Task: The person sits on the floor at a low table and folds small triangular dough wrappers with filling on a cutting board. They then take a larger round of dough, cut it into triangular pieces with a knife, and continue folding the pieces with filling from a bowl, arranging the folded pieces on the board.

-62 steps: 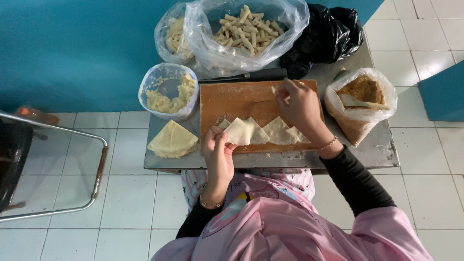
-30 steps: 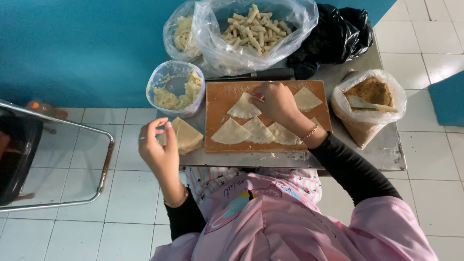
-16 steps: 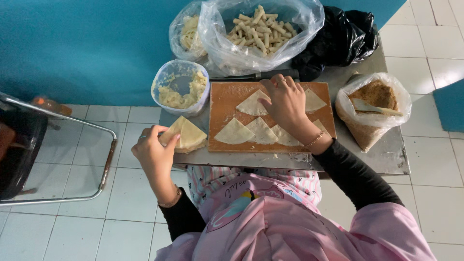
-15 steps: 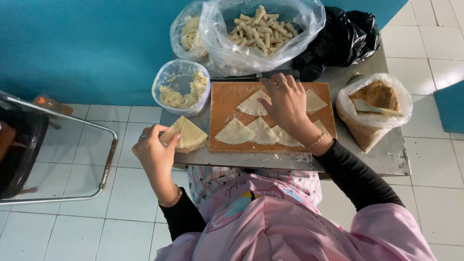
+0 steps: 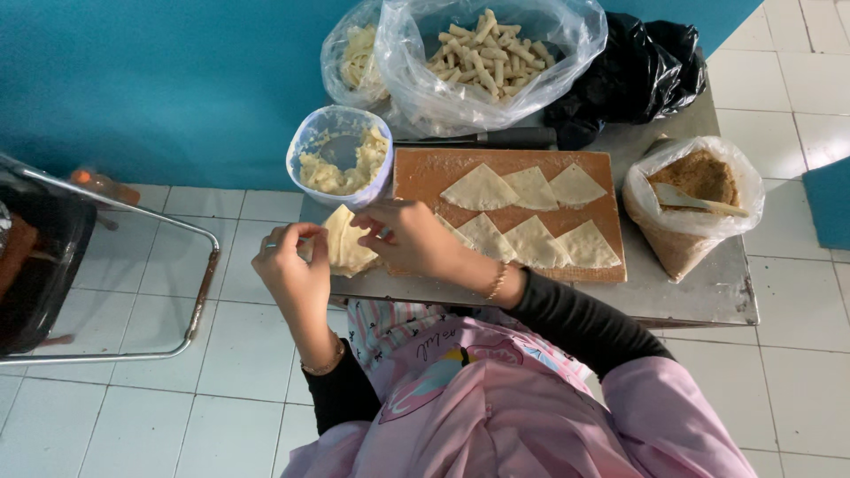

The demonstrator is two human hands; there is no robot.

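Note:
A stack of pale triangular wrappers point(image 5: 343, 246) lies at the metal table's front left corner. My left hand point(image 5: 292, 268) pinches its left edge with curled fingers. My right hand point(image 5: 414, 239) reaches across from the wooden board point(image 5: 425, 170), fingertips on the stack's right side; its grip is hidden. Several single wrapper triangles point(image 5: 531, 241) lie spread on the board in two rows. Just behind the stack stands a clear tub of yellowish filling point(image 5: 341, 161).
Behind the board lie a dark-handled knife point(image 5: 505, 137), two clear bags of rolled sticks point(image 5: 482, 55) and a black bag point(image 5: 637, 71). On the right, a bag of brown crumbs point(image 5: 695, 190) holds a spoon. A metal-framed chair point(image 5: 115, 265) stands left on the tiled floor.
My right hand left the triangles on the board and moved left onto the wrapper stack. My left hand has stayed at the stack's left edge. The camera shifted slightly.

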